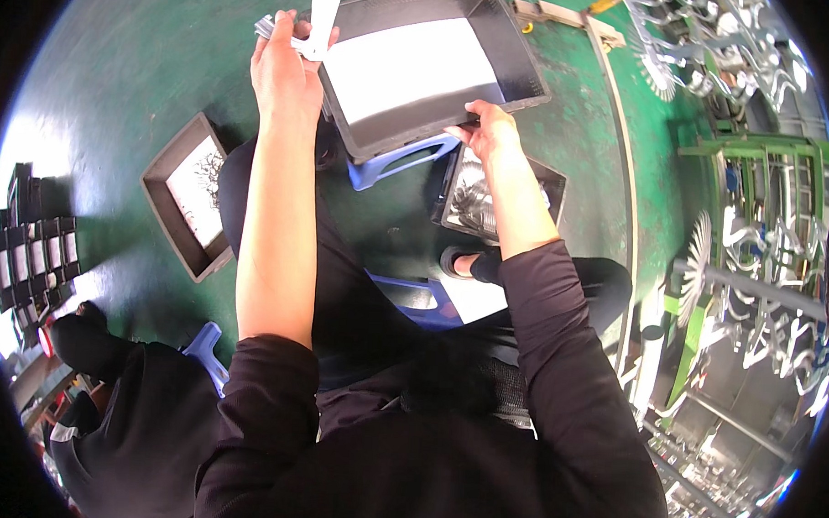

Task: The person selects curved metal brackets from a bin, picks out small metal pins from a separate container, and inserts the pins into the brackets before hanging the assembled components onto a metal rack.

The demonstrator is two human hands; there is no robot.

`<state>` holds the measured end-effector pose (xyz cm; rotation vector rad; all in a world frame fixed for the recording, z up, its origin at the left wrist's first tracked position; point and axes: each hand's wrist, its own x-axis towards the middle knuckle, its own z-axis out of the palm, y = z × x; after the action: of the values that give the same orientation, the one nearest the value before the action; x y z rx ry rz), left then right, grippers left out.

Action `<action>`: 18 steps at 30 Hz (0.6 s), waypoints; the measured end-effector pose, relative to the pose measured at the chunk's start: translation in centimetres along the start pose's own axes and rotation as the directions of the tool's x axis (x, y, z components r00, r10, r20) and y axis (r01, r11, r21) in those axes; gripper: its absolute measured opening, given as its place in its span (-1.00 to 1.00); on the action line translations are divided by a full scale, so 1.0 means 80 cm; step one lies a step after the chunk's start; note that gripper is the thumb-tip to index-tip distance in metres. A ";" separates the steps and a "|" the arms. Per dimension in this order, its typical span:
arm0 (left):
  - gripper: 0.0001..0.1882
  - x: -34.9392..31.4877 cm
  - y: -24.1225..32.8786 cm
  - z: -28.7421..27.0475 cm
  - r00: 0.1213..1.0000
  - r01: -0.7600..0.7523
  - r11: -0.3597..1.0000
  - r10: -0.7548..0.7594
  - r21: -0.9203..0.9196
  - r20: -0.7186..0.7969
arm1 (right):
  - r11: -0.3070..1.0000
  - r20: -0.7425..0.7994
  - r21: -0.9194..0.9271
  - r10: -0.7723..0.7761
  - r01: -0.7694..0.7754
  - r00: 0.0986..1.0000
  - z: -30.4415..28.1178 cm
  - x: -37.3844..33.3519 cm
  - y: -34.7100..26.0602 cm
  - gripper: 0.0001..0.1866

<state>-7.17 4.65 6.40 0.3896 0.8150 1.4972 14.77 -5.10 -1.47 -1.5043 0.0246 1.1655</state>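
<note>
1. A gray box sits on the green floor.
2. The left hand has its fingers closed around a white part, and thin gray bits poke out on its left.
3. The white part is smooth, with a long, round end sticking up past the fingers, beside the black bin.
4. A white sheet lies inside the bin.
5. The right hand pinches the bin's near rim.

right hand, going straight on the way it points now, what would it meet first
The black bin: the right hand seems to be gripping its near rim, so that wall would come first. Beyond lies the white surface inside, though depth is hard to judge here.
</note>
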 end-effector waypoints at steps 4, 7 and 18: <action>-0.82 -0.005 -0.009 0.005 1.000 -0.006 1.000 0.007 -0.022 0.010 | 0.997 -0.058 0.039 -0.060 0.063 0.996 -0.103 -0.031 -0.001 -0.82; -0.80 0.002 -0.011 -0.004 0.998 -0.037 0.999 0.035 0.029 0.051 | 0.994 -0.224 0.055 -0.077 0.092 0.972 -0.202 -0.058 0.009 -0.85; -0.73 0.001 -0.051 0.000 0.999 0.052 0.934 -0.051 0.352 -0.010 | 0.935 -0.484 0.354 0.187 -0.004 0.855 -0.357 -0.013 0.107 -0.82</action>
<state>-4.24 4.37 3.53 0.6291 1.0912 1.3009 27.17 -30.08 -11.96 -1.4661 0.6460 0.7535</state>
